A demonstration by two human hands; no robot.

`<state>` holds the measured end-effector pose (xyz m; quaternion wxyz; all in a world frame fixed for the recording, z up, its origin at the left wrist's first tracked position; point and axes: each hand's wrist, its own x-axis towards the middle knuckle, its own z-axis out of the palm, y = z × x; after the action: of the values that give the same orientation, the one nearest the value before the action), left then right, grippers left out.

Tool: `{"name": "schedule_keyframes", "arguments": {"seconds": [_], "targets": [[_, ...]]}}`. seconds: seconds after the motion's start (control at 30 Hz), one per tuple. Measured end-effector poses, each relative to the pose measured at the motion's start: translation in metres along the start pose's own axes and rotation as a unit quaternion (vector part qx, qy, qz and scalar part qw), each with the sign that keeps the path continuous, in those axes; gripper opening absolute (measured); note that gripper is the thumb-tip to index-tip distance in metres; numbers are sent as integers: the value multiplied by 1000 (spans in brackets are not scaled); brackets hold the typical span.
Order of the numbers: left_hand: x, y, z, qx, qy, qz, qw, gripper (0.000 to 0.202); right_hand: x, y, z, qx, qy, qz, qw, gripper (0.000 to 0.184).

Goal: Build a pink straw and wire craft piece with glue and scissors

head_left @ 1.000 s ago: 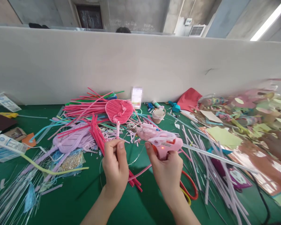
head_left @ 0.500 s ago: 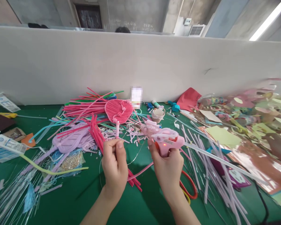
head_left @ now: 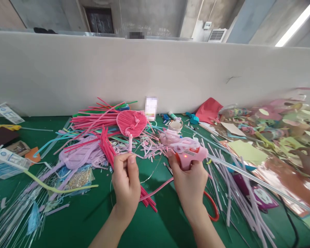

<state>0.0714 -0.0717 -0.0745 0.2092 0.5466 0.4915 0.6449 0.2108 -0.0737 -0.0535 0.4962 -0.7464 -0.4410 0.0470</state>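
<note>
My left hand (head_left: pixel 126 182) is closed, pinching the pink stem of a heart-shaped pink fan (head_left: pixel 131 123) made of pipe cleaners, held upright above the table. My right hand (head_left: pixel 190 182) is wrapped round the grip of a pink glue gun (head_left: pixel 184 147) whose red light is on. The gun's nozzle points left and away, toward the scraps beside the fan. A clear glue stick (head_left: pixel 250 174) sticks out of the gun's back to the right.
Pink, lilac and green pipe cleaners (head_left: pixel 93 136) lie heaped on the green table (head_left: pixel 150 227). Red-handled scissors (head_left: pixel 214 210) lie under my right wrist. Paper cutouts (head_left: pixel 274 127) pile at the right, where another person's hand (head_left: pixel 308 160) shows. A white partition (head_left: pixel 155 72) stands behind.
My right hand has drawn the glue gun to the right and slightly up, away from the fan's stem. My left hand has kept hold of the stem almost unmoved.
</note>
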Motion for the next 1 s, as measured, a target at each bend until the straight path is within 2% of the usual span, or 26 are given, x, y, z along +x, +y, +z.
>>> {"name": "schedule_keyframes", "arguments": {"seconds": [0.2, 0.37, 0.4, 0.47, 0.57, 0.63, 0.7, 0.8, 1.0], "targets": [[2, 1, 0, -29, -9, -12, 999, 14, -7, 0, 1, 10, -3, -68, 998, 35], [2, 0, -1, 14, -14, 7, 1000, 12, 2, 1, -2, -19, 12, -47, 999, 33], [3, 0, -2, 44, -7, 37, 998, 10, 5, 0, -6, -22, 11, -47, 999, 32], [9, 0, -9, 125, 12, 137, 983, 8, 11, -2, -19, -31, -15, -55, 998, 30], [24, 2, -24, 230, 12, 319, 919, 11, 25, -5, -44, -48, -98, -90, 990, 34], [38, 6, -35, 254, -13, 389, 886, 15, 36, -7, -59, -68, -150, -110, 980, 35], [50, 10, -44, 269, -38, 424, 864, 16, 45, -11, -68, -92, -184, -136, 969, 36], [62, 15, -50, 278, -75, 460, 840, 20, 53, -16, -68, -110, -203, -172, 958, 34], [66, 15, -49, 306, -88, 452, 833, 22, 59, -19, -57, -164, -198, -177, 950, 32]]}}
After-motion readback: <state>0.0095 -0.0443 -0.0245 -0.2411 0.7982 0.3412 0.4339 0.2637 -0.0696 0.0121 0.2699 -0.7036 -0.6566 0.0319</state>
